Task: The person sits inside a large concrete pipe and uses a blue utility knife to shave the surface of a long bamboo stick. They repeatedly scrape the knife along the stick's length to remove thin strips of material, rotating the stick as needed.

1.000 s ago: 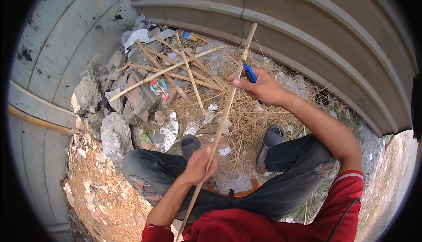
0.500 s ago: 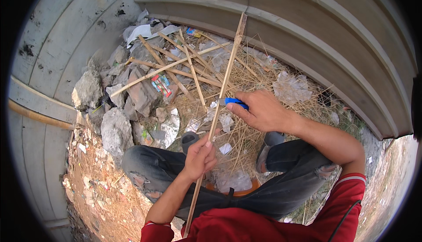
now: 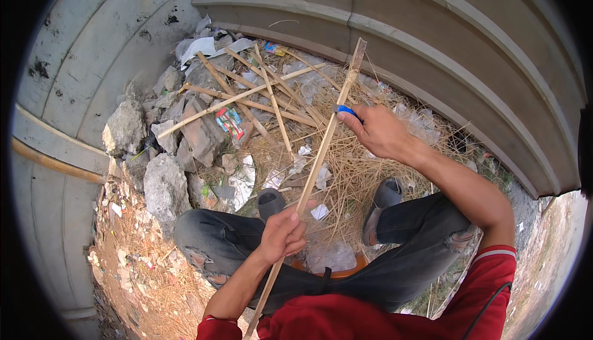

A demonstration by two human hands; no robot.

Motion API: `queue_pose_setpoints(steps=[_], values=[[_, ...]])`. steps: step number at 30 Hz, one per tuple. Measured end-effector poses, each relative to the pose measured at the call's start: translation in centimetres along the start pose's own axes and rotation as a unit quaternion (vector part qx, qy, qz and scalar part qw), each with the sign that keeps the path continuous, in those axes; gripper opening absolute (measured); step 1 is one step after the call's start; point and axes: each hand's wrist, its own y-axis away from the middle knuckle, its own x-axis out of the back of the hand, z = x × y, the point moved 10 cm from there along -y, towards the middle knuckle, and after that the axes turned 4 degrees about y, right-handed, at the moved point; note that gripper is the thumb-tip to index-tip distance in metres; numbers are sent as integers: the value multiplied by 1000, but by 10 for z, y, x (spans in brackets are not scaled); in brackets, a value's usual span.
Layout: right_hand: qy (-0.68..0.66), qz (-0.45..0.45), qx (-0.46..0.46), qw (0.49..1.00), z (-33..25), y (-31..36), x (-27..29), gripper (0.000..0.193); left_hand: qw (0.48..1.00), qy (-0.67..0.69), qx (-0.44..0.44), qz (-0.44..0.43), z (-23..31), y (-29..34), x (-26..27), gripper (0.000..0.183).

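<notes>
A long, pale bamboo strip (image 3: 320, 158) slants from my lap out toward the metal sheet. My left hand (image 3: 281, 236) is closed around its lower part, above my left leg. In my right hand (image 3: 384, 133) is a blue utility knife (image 3: 349, 113), its blade touching the strip near the far end. Most of the knife's handle is hidden by the fingers. Beyond the strip, to the left, several cut bamboo sticks (image 3: 247, 98) lie crossed on the rubble. Thin bamboo shavings (image 3: 352, 167) are scattered under and around the strip.
Ridged metal sheeting (image 3: 432, 31) closes off the far side, with a pale panel wall (image 3: 80, 62) on the left. Grey rocks (image 3: 165, 185) are piled at left. Plastic scraps (image 3: 244, 182) litter the ground. My legs (image 3: 407, 235) are bent, with sandals (image 3: 270, 201) near the shavings.
My right hand and the knife have slid farther out along the strip. The strip's far end has shifted right and slightly nearer. A thin curled sliver now shows against the metal sheeting.
</notes>
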Motion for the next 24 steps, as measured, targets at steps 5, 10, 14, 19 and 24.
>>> queue_pose_setpoints(steps=[5,10,14,19,24], values=[[3,-131,111,985,-73,54,-75,52,997,64,13,35,6,-11,-1,48],[76,-84,130,985,-67,41,-68,54,995,63,29,76,5,-9,4,48],[67,133,-14,989,50,-24,35,59,999,23,41,11,-9,10,-4,52],[23,59,33,997,12,23,0,56,999,35,8,8,13,-10,-8,54],[-42,59,56,996,-32,28,4,45,998,56,-20,-2,24,-7,-11,54]])
